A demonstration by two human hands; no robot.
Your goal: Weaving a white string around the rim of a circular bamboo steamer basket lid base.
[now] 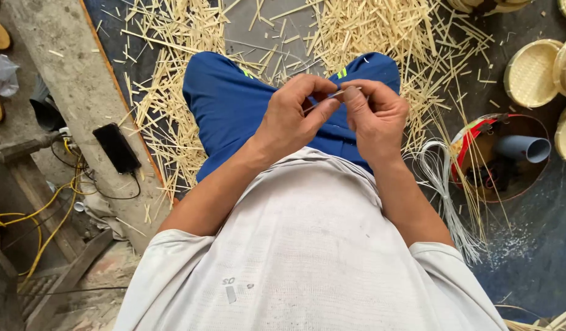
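My left hand [292, 116] and my right hand [376, 113] meet over my lap, above blue shorts. Together they pinch a thin pale strand [332, 96] that runs between the thumbs and forefingers of both hands. It looks like a fine bamboo sliver or a cord; I cannot tell which. Both hands have their fingers curled in around it. A bundle of white cords [442, 184] lies on the floor just right of my right forearm.
Short bamboo offcuts [369, 30] litter the dark mat around my knees. Round woven bamboo trays [531, 72] stack at the right edge, beside a red-rimmed tub [479, 138] holding a grey pipe piece. A black phone [116, 147], yellow cables and a concrete beam lie left.
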